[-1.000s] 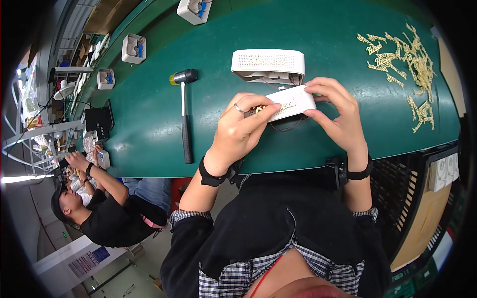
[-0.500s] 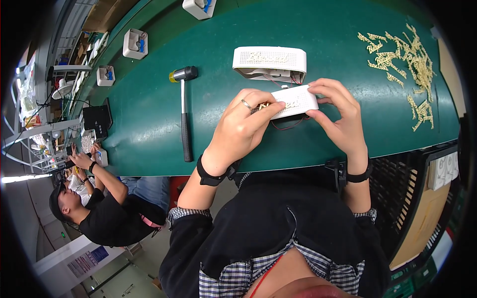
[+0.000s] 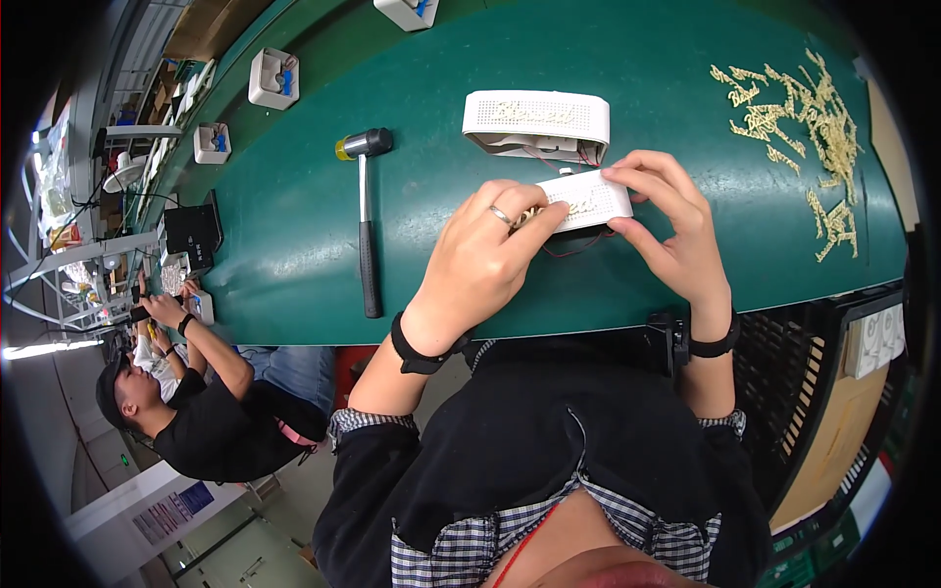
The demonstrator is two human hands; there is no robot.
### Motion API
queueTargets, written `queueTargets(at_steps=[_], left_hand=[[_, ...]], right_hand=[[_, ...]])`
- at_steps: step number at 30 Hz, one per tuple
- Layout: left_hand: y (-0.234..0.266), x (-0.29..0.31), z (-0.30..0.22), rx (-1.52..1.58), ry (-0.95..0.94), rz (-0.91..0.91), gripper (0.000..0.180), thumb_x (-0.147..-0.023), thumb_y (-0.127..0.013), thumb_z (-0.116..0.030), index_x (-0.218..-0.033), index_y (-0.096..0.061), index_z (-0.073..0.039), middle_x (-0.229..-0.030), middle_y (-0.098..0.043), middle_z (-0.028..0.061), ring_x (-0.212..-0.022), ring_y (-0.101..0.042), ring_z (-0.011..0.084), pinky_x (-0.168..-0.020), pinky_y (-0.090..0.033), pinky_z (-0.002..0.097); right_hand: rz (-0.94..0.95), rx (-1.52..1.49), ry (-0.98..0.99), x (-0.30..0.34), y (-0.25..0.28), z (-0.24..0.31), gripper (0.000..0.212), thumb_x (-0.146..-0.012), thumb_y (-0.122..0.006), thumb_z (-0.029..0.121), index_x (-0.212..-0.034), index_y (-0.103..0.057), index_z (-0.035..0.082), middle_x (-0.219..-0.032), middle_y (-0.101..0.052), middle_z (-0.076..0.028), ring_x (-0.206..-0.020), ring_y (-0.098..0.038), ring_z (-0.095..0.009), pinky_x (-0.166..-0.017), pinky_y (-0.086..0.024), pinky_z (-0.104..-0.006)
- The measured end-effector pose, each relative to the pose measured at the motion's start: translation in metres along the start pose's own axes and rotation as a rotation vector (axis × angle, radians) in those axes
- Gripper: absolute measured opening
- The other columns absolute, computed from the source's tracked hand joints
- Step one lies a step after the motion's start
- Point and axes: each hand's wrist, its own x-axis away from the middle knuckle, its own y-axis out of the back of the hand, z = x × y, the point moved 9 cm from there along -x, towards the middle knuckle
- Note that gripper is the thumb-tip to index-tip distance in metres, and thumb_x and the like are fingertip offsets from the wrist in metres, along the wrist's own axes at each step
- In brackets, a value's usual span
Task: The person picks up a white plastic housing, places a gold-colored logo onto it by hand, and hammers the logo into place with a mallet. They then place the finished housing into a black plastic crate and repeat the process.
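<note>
1. The left end of a white, rounded rectangular plastic housing with a perforated face (image 3: pixel 610 195) is grasped by the left hand (image 3: pixel 478 257), thumb laid against pale-gold cursive lettering (image 3: pixel 582 207); its right end is pinched by the right hand's (image 3: pixel 689 240) fingers and thumb.
2. The housing is held above the green tabletop (image 3: pixel 647 59).
3. The lettering is judged to be being seated; even pressure and a steady grip are called for.
4. Wires are seen inside a second white, open-bottomed plastic housing (image 3: pixel 539 110) just beyond.
5. Blue parts are contained in a white, open-topped box (image 3: pixel 274 102).

head: left fisheye, head-worn | looks down on green table (image 3: pixel 647 59) | near left grip (image 3: pixel 480 253), right grip (image 3: pixel 683 220)
</note>
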Motion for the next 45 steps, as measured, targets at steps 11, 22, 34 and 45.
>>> queueTargets(at_steps=[11,22,34,45], left_hand=[[-0.005,0.010,-0.007,-0.189,-0.087,0.093,0.038,-0.073,-0.064,-0.007,-0.111,-0.063,-0.004,-0.111,-0.058,0.0082,-0.105,-0.056,0.0259,-0.085,-0.046,0.0356],[0.051,-0.010,0.067,0.128,0.072,-0.096,0.056,-0.084,-0.065,-0.018,-0.136,-0.046,-0.007,-0.141,-0.042,0.0177,-0.131,-0.039,0.0354,-0.104,-0.035,0.0434],[0.029,-0.043,0.068,0.375,0.198,0.139,0.042,-0.079,-0.072,-0.017,-0.116,-0.060,-0.001,-0.109,-0.063,0.0142,-0.096,-0.062,0.0247,-0.076,-0.052,0.0333],[0.037,-0.015,0.061,0.310,0.200,0.107,0.048,-0.073,-0.075,-0.012,-0.117,-0.060,-0.001,-0.108,-0.063,0.0118,-0.097,-0.061,0.0212,-0.073,-0.055,0.0301]], right_hand=[[0.152,0.210,0.050,0.000,-0.010,0.005,0.038,-0.075,-0.068,0.002,-0.110,-0.068,0.016,-0.112,-0.052,-0.010,-0.100,-0.055,-0.023,-0.075,-0.046,-0.0320],[0.340,0.146,0.059,-0.022,-0.009,0.018,0.050,-0.072,-0.073,0.010,-0.120,-0.060,0.008,-0.113,-0.055,-0.013,-0.102,-0.056,-0.032,-0.087,-0.046,-0.0395],[0.141,0.275,0.160,0.010,-0.010,0.021,0.048,-0.068,-0.074,0.004,-0.113,-0.058,-0.001,-0.109,-0.062,-0.016,-0.103,-0.060,-0.034,-0.088,-0.048,-0.0388],[-0.013,0.212,0.484,0.033,-0.006,0.073,0.051,-0.059,-0.072,-0.001,-0.109,-0.059,-0.004,-0.105,-0.062,-0.015,-0.099,-0.062,-0.034,-0.081,-0.054,-0.0401]])
